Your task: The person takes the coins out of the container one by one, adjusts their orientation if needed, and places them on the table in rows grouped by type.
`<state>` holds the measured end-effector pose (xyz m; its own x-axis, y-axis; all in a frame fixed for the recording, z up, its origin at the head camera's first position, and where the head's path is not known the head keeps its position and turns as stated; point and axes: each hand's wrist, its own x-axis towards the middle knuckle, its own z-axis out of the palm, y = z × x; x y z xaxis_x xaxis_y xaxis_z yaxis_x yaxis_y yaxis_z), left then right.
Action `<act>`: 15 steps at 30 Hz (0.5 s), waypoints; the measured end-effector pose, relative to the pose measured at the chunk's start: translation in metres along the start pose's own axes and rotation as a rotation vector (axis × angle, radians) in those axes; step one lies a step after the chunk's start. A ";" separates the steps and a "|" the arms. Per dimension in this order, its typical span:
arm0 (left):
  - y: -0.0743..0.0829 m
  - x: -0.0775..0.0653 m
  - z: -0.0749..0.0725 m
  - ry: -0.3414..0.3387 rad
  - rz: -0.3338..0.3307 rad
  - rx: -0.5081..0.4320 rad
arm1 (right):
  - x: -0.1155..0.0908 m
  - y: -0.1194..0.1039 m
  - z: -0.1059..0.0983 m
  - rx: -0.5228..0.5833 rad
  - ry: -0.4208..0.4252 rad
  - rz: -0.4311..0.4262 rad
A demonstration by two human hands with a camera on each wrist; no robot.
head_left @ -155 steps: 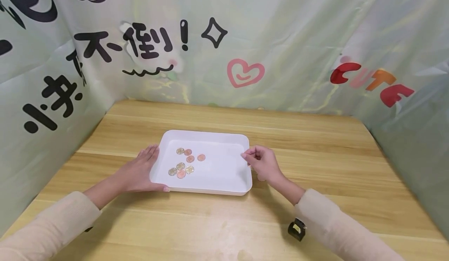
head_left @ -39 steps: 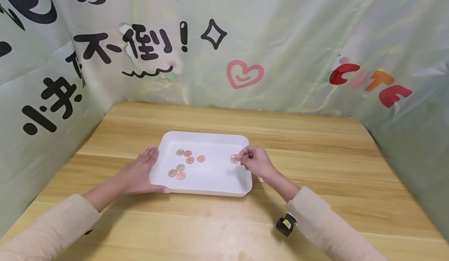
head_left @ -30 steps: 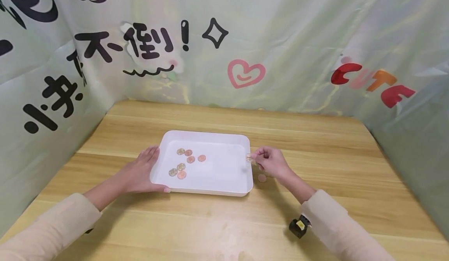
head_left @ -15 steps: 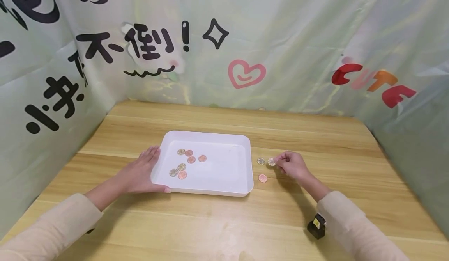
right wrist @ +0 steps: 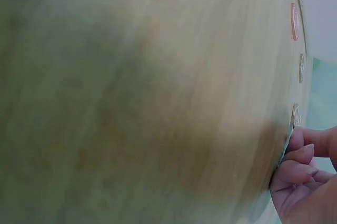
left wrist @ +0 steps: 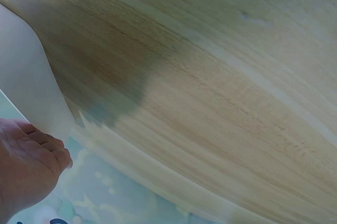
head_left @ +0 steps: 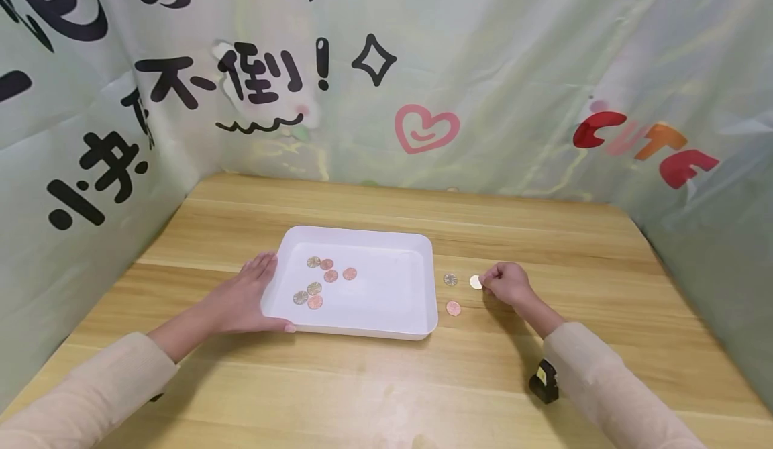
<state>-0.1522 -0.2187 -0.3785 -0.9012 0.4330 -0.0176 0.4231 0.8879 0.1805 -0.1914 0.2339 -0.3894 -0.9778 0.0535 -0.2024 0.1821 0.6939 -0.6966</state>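
A white rectangular tray (head_left: pixel 386 291) lies on the wooden table, with several gold-toned and copper-coloured coins in its left half. My left hand (head_left: pixel 241 296) rests against the tray's left side, fingers straight and thumb along the front wall. In the left wrist view its fingers (left wrist: pixel 45 148) touch the tray's outer side. Right of the tray, my right hand (head_left: pixel 508 283) pinches the edge of a shiny gold-toned coin (head_left: pixel 476 282) down at the table. Between that coin and the tray lie a gold-toned coin (head_left: pixel 450 279) and, nearer the front, a copper-coloured coin (head_left: pixel 453 309).
The wooden table (head_left: pixel 374 395) runs back to a pale printed cloth (head_left: pixel 501 66) that hangs on three sides. A small black device (head_left: pixel 544 382) sits at the right sleeve's cuff.
The right hand has carried a gold-toned coin out of the tray over its right rim to the table, beside the other coins there. The left hand has stayed at the tray.
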 end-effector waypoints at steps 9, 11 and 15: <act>0.001 0.001 -0.002 -0.002 0.000 -0.010 | 0.002 0.000 0.004 -0.040 0.048 -0.007; 0.002 0.001 -0.002 -0.002 -0.002 -0.007 | 0.001 -0.002 0.004 -0.036 0.055 -0.022; 0.001 0.001 -0.001 0.001 -0.005 0.000 | -0.001 -0.009 0.005 -0.002 0.084 -0.076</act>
<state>-0.1525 -0.2172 -0.3772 -0.9036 0.4281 -0.0177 0.4182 0.8902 0.1804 -0.1920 0.2238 -0.3860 -0.9940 0.0607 -0.0907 0.1072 0.6994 -0.7067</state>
